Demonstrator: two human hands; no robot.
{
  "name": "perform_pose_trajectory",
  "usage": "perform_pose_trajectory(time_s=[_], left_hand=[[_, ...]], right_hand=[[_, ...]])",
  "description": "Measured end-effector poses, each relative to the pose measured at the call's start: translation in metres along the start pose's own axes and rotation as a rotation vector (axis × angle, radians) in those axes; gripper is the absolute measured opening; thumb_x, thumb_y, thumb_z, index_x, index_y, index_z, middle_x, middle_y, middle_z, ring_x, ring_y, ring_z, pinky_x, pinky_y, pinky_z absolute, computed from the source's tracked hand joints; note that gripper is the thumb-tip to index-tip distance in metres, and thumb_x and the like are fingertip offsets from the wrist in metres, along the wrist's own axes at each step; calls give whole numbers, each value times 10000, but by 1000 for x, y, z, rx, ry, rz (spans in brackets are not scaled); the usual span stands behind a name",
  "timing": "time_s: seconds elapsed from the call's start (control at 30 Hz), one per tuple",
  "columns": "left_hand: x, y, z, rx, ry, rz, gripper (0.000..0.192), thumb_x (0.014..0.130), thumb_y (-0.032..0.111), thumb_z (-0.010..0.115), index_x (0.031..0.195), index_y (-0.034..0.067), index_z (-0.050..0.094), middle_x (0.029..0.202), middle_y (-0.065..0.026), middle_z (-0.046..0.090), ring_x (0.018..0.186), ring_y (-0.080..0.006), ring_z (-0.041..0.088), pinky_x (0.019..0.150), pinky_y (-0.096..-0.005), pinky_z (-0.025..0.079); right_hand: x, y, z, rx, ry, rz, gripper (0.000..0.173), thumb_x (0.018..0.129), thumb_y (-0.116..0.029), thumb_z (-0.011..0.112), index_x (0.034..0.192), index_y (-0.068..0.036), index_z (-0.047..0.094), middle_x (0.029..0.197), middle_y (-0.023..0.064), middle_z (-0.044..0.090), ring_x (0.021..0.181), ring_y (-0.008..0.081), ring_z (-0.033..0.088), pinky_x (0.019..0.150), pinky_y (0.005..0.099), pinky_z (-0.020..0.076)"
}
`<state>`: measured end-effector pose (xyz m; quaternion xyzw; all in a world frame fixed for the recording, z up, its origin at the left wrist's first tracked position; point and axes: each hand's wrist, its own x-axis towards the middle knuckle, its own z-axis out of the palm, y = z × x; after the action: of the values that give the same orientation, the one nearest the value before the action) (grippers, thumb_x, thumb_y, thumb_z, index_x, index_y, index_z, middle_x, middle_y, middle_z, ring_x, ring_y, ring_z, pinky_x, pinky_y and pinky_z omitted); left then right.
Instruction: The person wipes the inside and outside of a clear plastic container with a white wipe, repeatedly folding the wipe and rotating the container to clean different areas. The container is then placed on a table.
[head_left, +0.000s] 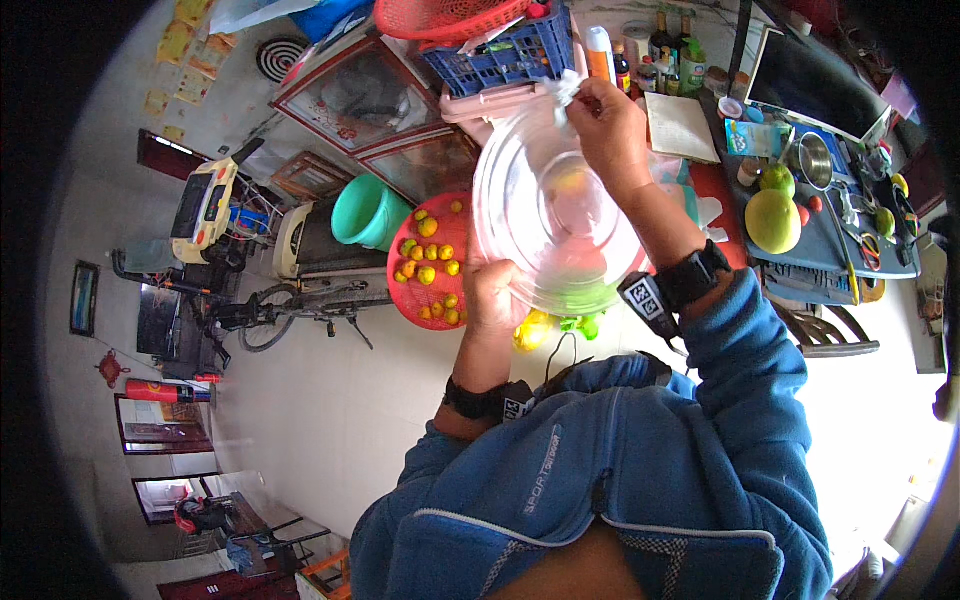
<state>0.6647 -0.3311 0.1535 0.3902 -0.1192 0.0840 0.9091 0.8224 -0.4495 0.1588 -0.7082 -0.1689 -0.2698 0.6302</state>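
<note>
In front of me a large round transparent plastic lid or shallow bowl (577, 202) is held up, tilted; which of the two it is, I cannot tell. My left hand (495, 296) grips its lower left edge, thumb on the near face. My right hand (611, 135) pinches a crumpled white tissue or cloth (564, 94) at its upper rim. Just left of it lies a red plastic basket (397, 289) with several small yellow-green fruits (426, 275). Below its lower edge, a yellow bag (532, 331) and something bright green (585, 325) show partly.
A teal bucket (367, 214) stands left of the basket. Behind are a blue crate (502, 64) and framed pictures (367, 97). The desk at right holds a pomelo (772, 221), a metal bowl (814, 161), scissors (870, 251) and a monitor (817, 82). A wooden chair (825, 330) stands nearby.
</note>
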Motion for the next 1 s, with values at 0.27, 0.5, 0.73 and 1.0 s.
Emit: perform_pose_trajectory(time_s=[0.27,0.5,0.73,1.0], left_hand=[[5,-2,7,122,-21,15,999,546,-88,391,1493,79,123,1473,-162,283,1360,-288,315,1112,-427,289],[1,0,-9,86,166,13,888,576,-136,388,1428,98,298,1261,-92,487,1154,-236,506,961,-348,443],[-4,1,6,121,-64,17,1001,546,-79,390,1495,83,115,1505,-179,227,1375,-325,285,1117,-458,280],[-14,3,-3,27,-57,68,969,563,-60,431,1480,53,137,1480,-181,268,1356,-345,310,1111,-502,275]], right_hand=[[-19,-41,6,-61,-173,-378,154,756,-38,659,904,-7,631,869,139,620,807,330,621,708,364,504],[-57,-65,9,-53,-339,-665,194,699,-40,669,890,-42,642,893,119,616,846,307,625,743,366,522],[-4,-30,7,-237,-197,-428,127,736,-79,615,851,-25,622,849,149,611,781,363,606,688,417,508],[13,45,-28,-341,-345,121,177,762,-137,688,886,-29,624,790,193,633,756,335,647,694,372,504]])
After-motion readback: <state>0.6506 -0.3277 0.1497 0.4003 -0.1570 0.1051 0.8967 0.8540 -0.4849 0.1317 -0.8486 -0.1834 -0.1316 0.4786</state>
